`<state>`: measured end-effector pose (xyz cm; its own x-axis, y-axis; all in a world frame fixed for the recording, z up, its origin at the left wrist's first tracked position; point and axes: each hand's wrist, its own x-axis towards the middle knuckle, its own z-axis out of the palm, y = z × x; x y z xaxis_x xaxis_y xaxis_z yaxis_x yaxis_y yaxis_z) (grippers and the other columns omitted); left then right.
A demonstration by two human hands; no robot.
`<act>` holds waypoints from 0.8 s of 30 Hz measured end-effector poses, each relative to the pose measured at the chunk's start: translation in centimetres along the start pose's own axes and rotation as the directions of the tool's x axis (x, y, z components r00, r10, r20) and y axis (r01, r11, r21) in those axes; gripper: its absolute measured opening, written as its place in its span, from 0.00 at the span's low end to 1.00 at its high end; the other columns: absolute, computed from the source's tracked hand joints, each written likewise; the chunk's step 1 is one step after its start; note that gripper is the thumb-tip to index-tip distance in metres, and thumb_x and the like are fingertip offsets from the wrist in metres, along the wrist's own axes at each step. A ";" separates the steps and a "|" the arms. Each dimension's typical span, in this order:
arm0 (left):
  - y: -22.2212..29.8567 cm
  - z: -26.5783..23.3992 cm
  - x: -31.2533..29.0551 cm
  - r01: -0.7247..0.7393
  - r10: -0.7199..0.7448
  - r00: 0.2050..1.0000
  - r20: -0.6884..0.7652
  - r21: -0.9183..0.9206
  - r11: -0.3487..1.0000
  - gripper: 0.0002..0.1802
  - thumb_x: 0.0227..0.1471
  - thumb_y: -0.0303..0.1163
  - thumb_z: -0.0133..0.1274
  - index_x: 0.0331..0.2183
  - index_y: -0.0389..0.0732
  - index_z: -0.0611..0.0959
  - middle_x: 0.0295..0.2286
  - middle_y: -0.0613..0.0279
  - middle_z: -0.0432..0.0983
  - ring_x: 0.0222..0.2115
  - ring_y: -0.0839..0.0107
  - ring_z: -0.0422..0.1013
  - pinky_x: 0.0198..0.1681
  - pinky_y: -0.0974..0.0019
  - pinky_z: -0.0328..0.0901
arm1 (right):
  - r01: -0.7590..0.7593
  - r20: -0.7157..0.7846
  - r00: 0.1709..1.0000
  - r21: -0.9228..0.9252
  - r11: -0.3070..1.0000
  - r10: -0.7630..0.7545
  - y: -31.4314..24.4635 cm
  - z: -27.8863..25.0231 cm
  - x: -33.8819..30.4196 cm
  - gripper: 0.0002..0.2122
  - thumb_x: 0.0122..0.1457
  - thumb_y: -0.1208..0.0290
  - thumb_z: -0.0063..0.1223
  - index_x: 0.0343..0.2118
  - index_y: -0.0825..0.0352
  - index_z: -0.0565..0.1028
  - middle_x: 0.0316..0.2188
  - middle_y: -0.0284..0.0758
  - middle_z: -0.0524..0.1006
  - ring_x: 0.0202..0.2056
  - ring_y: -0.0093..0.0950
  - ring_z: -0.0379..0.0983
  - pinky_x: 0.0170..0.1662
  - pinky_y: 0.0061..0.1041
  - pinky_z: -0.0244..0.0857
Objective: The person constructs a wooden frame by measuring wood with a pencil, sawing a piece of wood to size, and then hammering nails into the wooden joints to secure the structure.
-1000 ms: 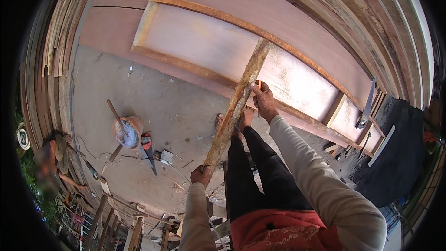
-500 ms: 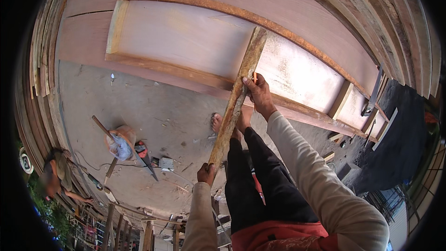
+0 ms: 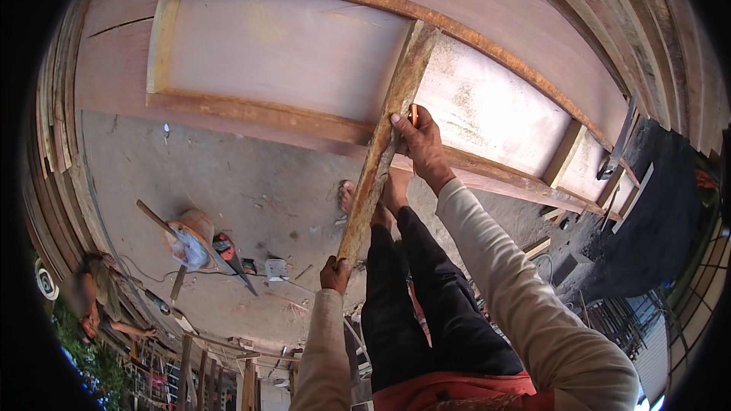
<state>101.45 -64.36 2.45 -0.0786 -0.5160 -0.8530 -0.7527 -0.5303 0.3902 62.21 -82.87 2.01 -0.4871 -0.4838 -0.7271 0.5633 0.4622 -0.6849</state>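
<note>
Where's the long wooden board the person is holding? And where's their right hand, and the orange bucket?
Wooden board [image 3: 378,158]: head view, about midway along its length.
Right hand [image 3: 424,144]: head view, the back of the hand.
Orange bucket [image 3: 199,222]: head view, its wall.

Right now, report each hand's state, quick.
Left hand: closed, holding the long brown wooden plank at its near end.
Right hand: closed, holding the plank's edge and a slim orange stick.

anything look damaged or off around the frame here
A dark line marks the pinkish sheet at upper left, perhaps a split or seam. Dark blotches mar the otherwise pale panel right of the held plank.
</note>
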 end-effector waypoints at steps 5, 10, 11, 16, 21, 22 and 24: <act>-0.8 0.1 -0.1 -0.041 0.042 0.996 -0.073 0.012 0.999 0.32 0.54 0.61 0.54 0.33 0.36 0.76 0.26 0.42 0.76 0.30 0.43 0.74 0.34 0.51 0.67 | -0.059 0.083 0.994 -0.123 0.991 0.070 -0.7 -0.9 0.4 0.29 0.59 0.61 0.66 0.57 0.73 0.68 0.43 0.38 0.78 0.40 0.27 0.76 0.39 0.26 0.74; 1.5 -0.5 -0.1 0.062 -0.064 0.997 0.041 0.047 0.997 0.27 0.53 0.49 0.55 0.37 0.31 0.77 0.30 0.34 0.78 0.35 0.41 0.77 0.37 0.50 0.69 | -0.030 0.075 0.996 -0.158 0.987 0.042 -1.3 -0.8 0.0 0.22 0.60 0.57 0.65 0.48 0.67 0.72 0.28 0.28 0.73 0.22 0.17 0.66 0.22 0.19 0.60; 1.8 -0.5 0.0 0.054 -0.055 0.998 0.029 0.046 0.997 0.26 0.53 0.50 0.55 0.37 0.32 0.77 0.30 0.36 0.78 0.34 0.41 0.77 0.36 0.51 0.69 | -0.010 0.075 0.997 -0.182 0.983 0.024 -1.2 -0.9 0.0 0.20 0.60 0.55 0.65 0.45 0.64 0.73 0.22 0.24 0.71 0.15 0.13 0.61 0.16 0.16 0.53; 0.8 -0.6 -0.1 0.067 -0.067 0.998 -0.008 0.034 0.997 0.26 0.52 0.53 0.56 0.34 0.36 0.78 0.26 0.42 0.78 0.31 0.44 0.77 0.33 0.51 0.68 | -0.057 -0.040 0.998 -0.257 0.965 0.048 -0.5 -3.6 -1.1 0.19 0.68 0.56 0.51 0.51 0.67 0.70 0.38 0.35 0.77 0.22 0.17 0.68 0.21 0.16 0.57; 0.1 -0.1 -0.2 0.081 -0.081 0.997 0.002 0.039 0.996 0.33 0.50 0.64 0.58 0.33 0.39 0.77 0.26 0.45 0.77 0.31 0.42 0.74 0.34 0.51 0.67 | 0.026 0.056 0.998 -0.409 0.912 -0.003 -0.3 -7.4 -3.3 0.16 0.71 0.60 0.45 0.51 0.68 0.70 0.31 0.33 0.76 0.25 0.20 0.69 0.28 0.21 0.62; -0.2 0.1 -0.2 0.072 -0.071 0.997 -0.014 0.043 0.996 0.31 0.50 0.60 0.58 0.33 0.39 0.77 0.25 0.46 0.77 0.29 0.44 0.74 0.33 0.51 0.67 | 0.028 0.072 0.997 -0.330 0.943 -0.004 -0.3 -7.4 -3.6 0.17 0.71 0.61 0.45 0.55 0.68 0.72 0.27 0.31 0.75 0.24 0.20 0.67 0.28 0.22 0.62; -0.9 -0.3 -0.7 0.062 -0.059 0.997 -0.053 0.064 0.996 0.25 0.50 0.53 0.58 0.32 0.38 0.77 0.23 0.47 0.76 0.26 0.46 0.74 0.31 0.51 0.67 | -0.049 0.028 0.996 -0.611 0.790 0.084 -1.4 -6.4 -3.7 0.19 0.71 0.61 0.45 0.57 0.68 0.72 0.29 0.31 0.76 0.26 0.20 0.67 0.30 0.22 0.64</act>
<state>102.37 -63.72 2.83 0.0007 -0.5186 -0.8550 -0.7963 -0.5175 0.3133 58.94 -76.94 5.39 -0.4190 -0.4643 -0.7803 0.0610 0.8430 -0.5344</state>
